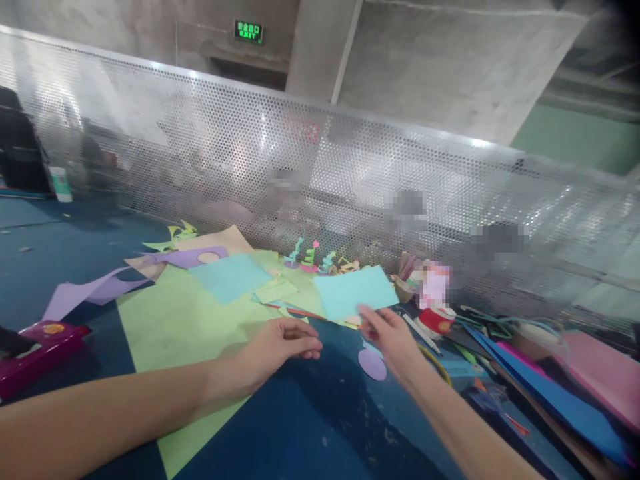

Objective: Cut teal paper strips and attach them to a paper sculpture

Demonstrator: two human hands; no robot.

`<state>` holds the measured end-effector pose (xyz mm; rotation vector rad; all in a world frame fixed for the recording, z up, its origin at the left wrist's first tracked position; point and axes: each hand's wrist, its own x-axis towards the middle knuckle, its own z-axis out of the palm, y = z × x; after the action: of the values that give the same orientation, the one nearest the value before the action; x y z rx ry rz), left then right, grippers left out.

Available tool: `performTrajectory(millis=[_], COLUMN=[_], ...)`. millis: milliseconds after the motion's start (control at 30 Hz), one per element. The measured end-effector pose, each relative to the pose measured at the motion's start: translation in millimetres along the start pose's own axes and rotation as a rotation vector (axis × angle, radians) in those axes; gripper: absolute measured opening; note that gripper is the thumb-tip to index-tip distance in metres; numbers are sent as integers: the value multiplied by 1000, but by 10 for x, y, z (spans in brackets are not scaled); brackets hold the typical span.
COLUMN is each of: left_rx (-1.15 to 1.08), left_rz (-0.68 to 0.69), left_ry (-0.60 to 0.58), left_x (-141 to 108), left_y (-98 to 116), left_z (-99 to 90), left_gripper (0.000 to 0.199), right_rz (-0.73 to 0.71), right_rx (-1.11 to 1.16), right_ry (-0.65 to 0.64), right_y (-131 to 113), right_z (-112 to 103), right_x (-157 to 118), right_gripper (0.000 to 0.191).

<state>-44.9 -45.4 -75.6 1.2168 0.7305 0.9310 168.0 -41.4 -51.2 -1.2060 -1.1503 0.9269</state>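
Observation:
My left hand [286, 343] is over the right edge of a large light green sheet [170, 340], thumb and fingers drawn together; anything between them is too small to make out. Near the lower edge of a light blue sheet [353, 290], my right hand [387, 333] has its fingers bent in and slightly blurred. I cannot tell what it grips, if anything. Just below it on the blue table lies a purple paper disc [373, 365] with a light blue bit of paper at its upper edge. Small paper figures [310, 257] stand behind, on round bases.
Purple cut-out scraps [95, 287] and another light blue sheet [230, 277] lie left. A magenta tool [45, 350] is at the left edge. Right are a red-and-white roll [437, 320], a yellow ring [436, 363] and coloured sheets [555, 393]. A perforated metal screen [225, 133] runs behind.

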Motion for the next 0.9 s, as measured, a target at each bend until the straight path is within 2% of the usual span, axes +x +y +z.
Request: performTrajectory(millis=[133,233,433,700,900], left_rx=[-38,-33,128,194,187], left_rz=[6,-4,-5,24,22], left_ry=[-7,-22,-80,-12,-20], left_x=[-18,-36,-39,-24,-26], left_y=[15,58,77,12,35], left_z=[-5,7,26,3,16], left_gripper=[28,30,30,31,31], right_rz=[-27,-20,-13,-45,-42], right_rx=[26,-2,-75,-269,-285], right_ry=[3,-76,-184,-176,-188], right_y=[-70,-73,-46,-97,-87], right_z=[-171,-106,131,95,95], right_x=[91,38,-124,-121,-87], right_gripper=[33,34,35,38,40])
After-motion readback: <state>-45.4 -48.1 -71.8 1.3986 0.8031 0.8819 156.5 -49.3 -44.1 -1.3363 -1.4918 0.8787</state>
